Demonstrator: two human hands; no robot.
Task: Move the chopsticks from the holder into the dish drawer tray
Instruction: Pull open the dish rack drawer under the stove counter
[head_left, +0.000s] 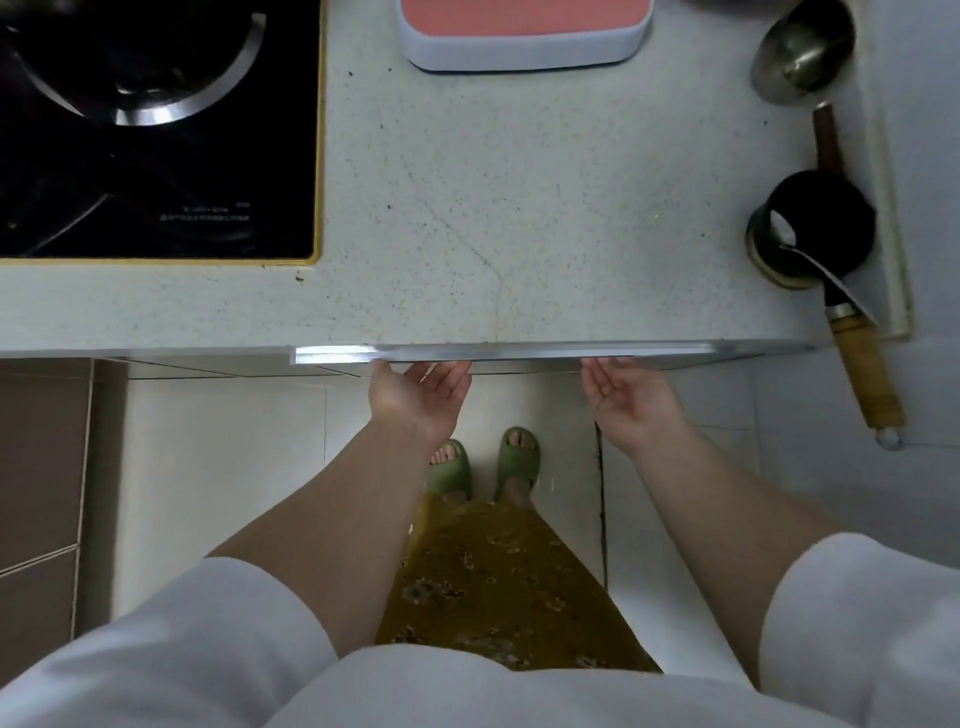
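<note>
Both palms-up hands, left hand (415, 395) and right hand (631, 397), hook fingers, tips hidden, under the drawer handle (519, 352); pull evenly, straight back.

A pale speckled countertop (467, 208) spreads just beyond the fingertips (447, 370) of both hands. Far-left of them a black cooktop (156, 130) is set into it. Straight ahead lies a pink-topped white tray (524, 31). Far-right stand a steel ladle (800, 52) and a dark round holder (815, 228), possibly for utensils.
</note>
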